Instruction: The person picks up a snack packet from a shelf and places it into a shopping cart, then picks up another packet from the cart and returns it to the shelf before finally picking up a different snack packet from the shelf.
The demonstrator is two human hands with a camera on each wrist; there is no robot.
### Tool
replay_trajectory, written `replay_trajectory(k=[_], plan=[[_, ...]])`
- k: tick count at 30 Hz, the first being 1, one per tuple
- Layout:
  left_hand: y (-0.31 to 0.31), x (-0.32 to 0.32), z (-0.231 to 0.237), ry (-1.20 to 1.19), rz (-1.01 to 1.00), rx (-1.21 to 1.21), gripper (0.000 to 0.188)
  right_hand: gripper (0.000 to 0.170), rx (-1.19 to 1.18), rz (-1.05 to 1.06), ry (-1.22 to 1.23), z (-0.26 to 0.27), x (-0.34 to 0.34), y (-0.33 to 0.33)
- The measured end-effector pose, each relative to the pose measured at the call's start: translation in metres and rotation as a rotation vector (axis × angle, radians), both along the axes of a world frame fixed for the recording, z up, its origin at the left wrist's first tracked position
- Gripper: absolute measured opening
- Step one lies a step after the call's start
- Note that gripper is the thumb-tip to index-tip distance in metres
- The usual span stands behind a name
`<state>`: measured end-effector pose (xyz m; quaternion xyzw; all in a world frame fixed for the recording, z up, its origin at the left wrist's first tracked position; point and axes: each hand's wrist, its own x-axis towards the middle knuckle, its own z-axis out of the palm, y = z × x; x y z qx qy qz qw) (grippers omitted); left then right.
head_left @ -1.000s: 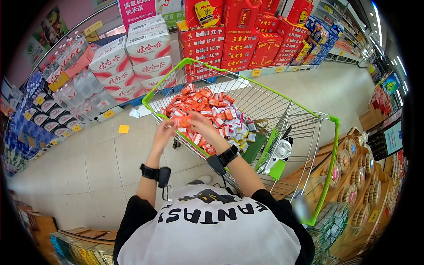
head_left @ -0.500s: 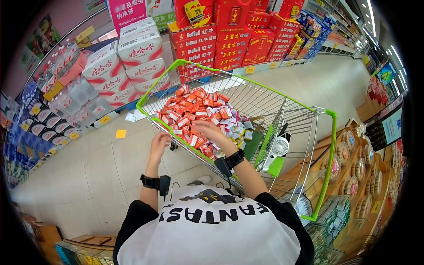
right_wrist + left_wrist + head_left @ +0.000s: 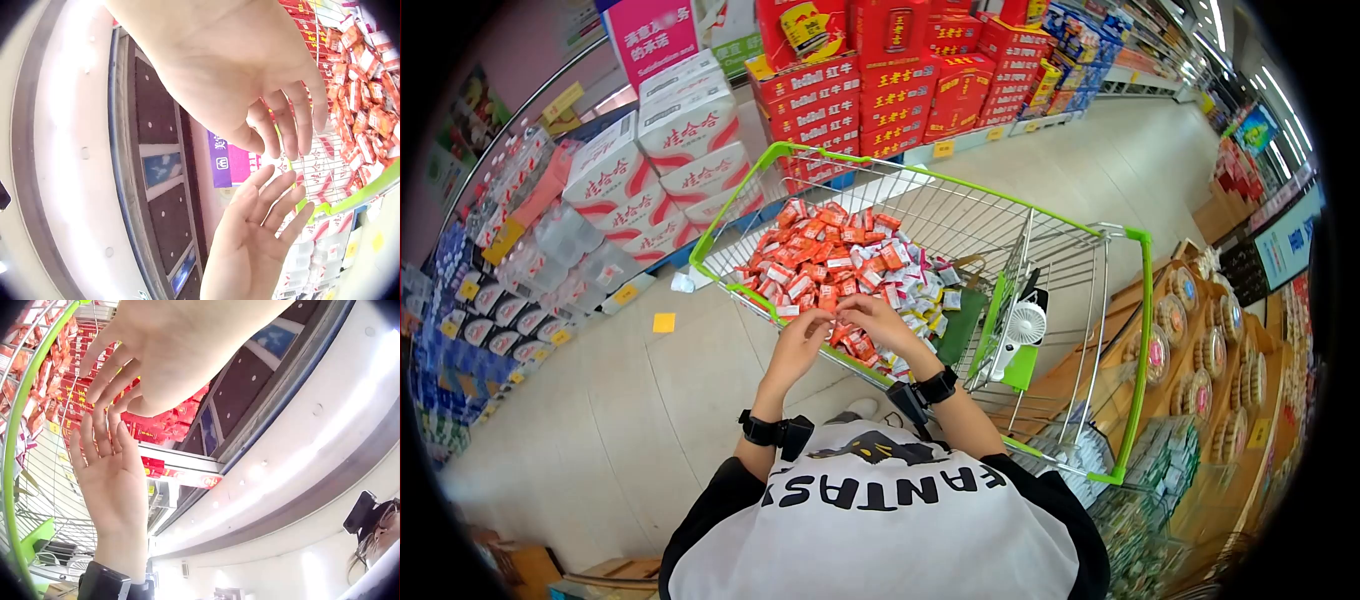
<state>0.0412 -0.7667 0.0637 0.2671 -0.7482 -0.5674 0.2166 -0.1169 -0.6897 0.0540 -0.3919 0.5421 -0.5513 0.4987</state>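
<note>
Many small red-and-white packets [image 3: 810, 255] lie heaped in a wire shopping cart [image 3: 960, 184] with green edges, beside white and yellow ones [image 3: 925, 295]. My left hand [image 3: 800, 345] and right hand [image 3: 882, 322] are over the cart's near rim, fingertips close together. In the left wrist view, the left hand [image 3: 169, 356] has slightly bent, spread fingers, facing the raised right hand [image 3: 114, 487]. The right wrist view has the right hand [image 3: 244, 75] above the left one [image 3: 250, 250], both with relaxed fingers. I see nothing held in either hand.
A white fan [image 3: 1027, 323] is on the cart near its green seat flap [image 3: 1020, 368]. Beyond the cart stand stacked red drink boxes [image 3: 812, 100] and white cartons [image 3: 690, 125]. Wooden shelves with round tubs [image 3: 1197, 390] are at the right. A person [image 3: 381, 540] shows in the left wrist view.
The hands were apart half a second ago; the left has moved right toward the right hand, which remains near the heap. The head view has shifted, so the cart appears further left.
</note>
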Motion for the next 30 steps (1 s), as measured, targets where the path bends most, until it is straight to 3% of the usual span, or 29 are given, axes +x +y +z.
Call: replay_trajectory(k=[7, 11, 13, 23, 30], plan=[[0.008, -0.033, 0.017, 0.083, -0.13, 0.034, 0.015, 0.012, -0.121, -0.156, 0.176, 0.025, -0.011, 0.032], [0.009, -0.053, 0.002, 0.096, -0.248, 0.005, 0.013, 0.011, -0.059, -0.238, 0.205, 0.038, -0.013, 0.054], [0.013, -0.063, 0.006, 0.117, -0.31, 0.148, 0.013, 0.011, -0.122, -0.281, 0.14, 0.03, -0.016, 0.059], [0.028, -0.113, 0.012, 0.039, -0.59, 0.068, 0.015, 0.012, -0.06, -0.56, 0.208, 0.042, -0.019, 0.101], [0.042, -0.131, 0.018, 0.106, -0.76, 0.185, 0.015, 0.012, -0.051, -0.711, 0.141, 0.051, -0.01, 0.122]])
